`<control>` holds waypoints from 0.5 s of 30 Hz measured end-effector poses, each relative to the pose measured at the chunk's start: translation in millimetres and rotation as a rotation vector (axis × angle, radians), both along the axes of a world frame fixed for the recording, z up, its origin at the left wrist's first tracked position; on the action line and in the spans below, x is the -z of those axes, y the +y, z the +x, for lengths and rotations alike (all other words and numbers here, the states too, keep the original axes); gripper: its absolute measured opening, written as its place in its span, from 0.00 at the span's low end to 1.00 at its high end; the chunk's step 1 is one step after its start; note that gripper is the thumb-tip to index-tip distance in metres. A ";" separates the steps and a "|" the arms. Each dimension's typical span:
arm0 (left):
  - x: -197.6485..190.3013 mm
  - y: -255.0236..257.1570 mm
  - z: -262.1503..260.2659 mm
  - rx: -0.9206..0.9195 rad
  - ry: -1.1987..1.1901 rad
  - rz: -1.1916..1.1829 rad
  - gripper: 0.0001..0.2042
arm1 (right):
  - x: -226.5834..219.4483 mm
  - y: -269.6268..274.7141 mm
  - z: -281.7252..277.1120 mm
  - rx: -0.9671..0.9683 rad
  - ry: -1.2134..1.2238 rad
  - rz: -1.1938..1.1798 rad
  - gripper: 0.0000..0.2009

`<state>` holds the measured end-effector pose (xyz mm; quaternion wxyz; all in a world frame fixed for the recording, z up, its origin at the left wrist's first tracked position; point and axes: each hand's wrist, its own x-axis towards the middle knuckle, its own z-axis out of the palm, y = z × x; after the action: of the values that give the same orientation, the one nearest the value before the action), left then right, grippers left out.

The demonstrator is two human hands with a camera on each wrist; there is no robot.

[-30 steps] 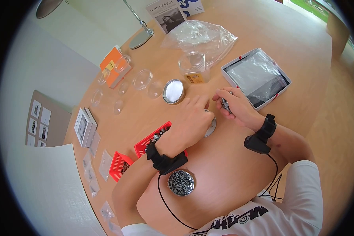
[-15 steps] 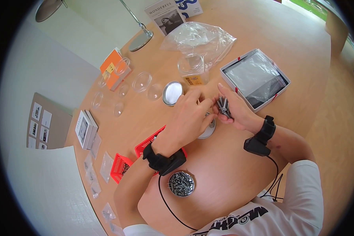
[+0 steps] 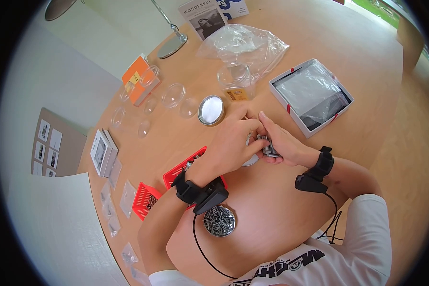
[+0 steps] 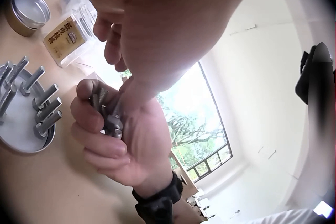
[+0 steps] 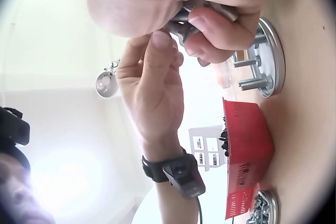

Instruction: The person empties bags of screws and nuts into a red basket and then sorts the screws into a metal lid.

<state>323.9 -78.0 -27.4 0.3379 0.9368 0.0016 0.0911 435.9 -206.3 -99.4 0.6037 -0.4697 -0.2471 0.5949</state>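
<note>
My right hand cups several metal bolts, its fingers curled round them. The left hand reaches in from the other side, and its thumb and fingertips pinch at a bolt in the right palm, partly hidden by the hands. Below them a round metal lid lies on the table with several bolts standing upright on it; the hands cover most of it in the head view. A red basket of dark hardware stands beside the left forearm.
A round tin of screws sits near the body. A smaller red basket, an empty round tin, clear plastic domes, a labelled clear jar, a plastic bag and a white box stand around.
The right hand has opened a little to show its bolts, then closed in again. My left hand has moved from over the lid to the bolts in the right palm.
</note>
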 end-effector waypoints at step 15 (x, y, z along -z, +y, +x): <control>15.4 11.1 -11.4 -0.047 0.190 0.354 0.07 | 6.5 5.1 18.1 0.242 -0.055 -0.058 0.27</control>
<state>312.4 -66.9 -42.8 0.1643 0.9856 0.0392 0.0088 453.9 -201.2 -105.9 0.6502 -0.5296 -0.1877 0.5114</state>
